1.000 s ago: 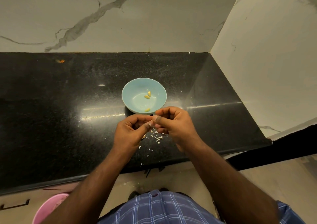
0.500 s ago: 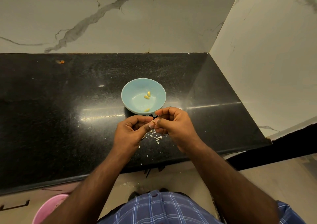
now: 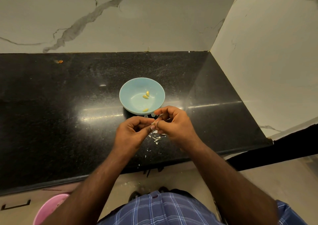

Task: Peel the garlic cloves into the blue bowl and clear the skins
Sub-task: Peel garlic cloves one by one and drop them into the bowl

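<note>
A light blue bowl [image 3: 130,88] stands on the black counter and holds three peeled yellowish garlic cloves [image 3: 145,96]. Just in front of it my left hand [image 3: 131,134] and my right hand [image 3: 173,124] meet fingertip to fingertip. Together they pinch a small garlic clove [image 3: 154,122], which is mostly hidden by the fingers. White skin scraps [image 3: 156,138] lie on the counter below the hands.
The black granite counter [image 3: 51,112] runs left, bounded by marble walls behind and on the right. Its front edge crosses just under my forearms. A pink bin [image 3: 49,209] sits on the floor at the lower left. An orange speck [image 3: 60,61] lies at the back left.
Both hands stay together over the skin scraps; the fingers have shifted slightly on the clove. The bowl and its cloves have not moved.
</note>
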Demonstrator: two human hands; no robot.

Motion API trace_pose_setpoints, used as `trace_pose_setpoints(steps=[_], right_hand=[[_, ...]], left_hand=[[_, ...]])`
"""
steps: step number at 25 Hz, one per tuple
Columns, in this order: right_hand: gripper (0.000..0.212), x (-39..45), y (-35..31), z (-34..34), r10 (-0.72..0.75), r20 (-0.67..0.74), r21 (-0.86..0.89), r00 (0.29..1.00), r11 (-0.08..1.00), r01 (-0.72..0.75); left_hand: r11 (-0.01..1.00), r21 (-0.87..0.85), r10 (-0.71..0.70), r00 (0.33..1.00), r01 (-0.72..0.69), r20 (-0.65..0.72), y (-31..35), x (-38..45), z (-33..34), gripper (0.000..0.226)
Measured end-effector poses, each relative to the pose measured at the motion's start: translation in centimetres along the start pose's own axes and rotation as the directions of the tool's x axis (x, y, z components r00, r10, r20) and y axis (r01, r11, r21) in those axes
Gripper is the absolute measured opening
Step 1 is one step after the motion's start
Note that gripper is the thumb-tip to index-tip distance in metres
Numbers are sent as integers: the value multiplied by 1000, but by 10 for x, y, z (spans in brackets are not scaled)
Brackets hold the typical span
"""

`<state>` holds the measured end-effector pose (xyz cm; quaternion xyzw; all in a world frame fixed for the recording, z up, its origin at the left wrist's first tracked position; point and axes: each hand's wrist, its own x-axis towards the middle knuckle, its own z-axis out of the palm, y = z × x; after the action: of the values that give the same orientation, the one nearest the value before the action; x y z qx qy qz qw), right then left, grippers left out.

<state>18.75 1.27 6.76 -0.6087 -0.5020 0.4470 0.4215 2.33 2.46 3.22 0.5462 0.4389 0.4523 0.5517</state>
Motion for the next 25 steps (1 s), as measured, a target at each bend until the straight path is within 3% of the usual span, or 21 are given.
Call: trace_pose_setpoints(steps=[5, 11, 13, 16, 19, 25], right_hand=[[25, 6, 7, -9, -65, -2, -115, 998, 991, 65], [22, 17, 19, -38, -16, 8, -172, 1000, 985, 17], [23, 17, 19, -45, -6, 65, -127, 998, 992, 15], [14, 17, 16, -49, -17, 126, 2, 992, 1000, 17], [22, 18, 14, -47, -11, 115, 61, 993, 998, 4], [21, 19, 15, -56, -2, 148, 141, 989, 990, -19]], left_hand=[[1000, 23, 14, 999, -14, -30, 4, 4, 15, 16], [983, -157, -116, 988, 100, -99, 10, 13, 25, 15], [974, -192, -144, 985, 123, -98, 12, 13, 30, 20], [989, -94, -121, 989, 113, -83, 14, 14, 35, 22], [997, 3, -78, 994, 79, -79, 16, 13, 42, 17], [997, 6, -81, 993, 82, -87, 16, 9, 49, 15]])
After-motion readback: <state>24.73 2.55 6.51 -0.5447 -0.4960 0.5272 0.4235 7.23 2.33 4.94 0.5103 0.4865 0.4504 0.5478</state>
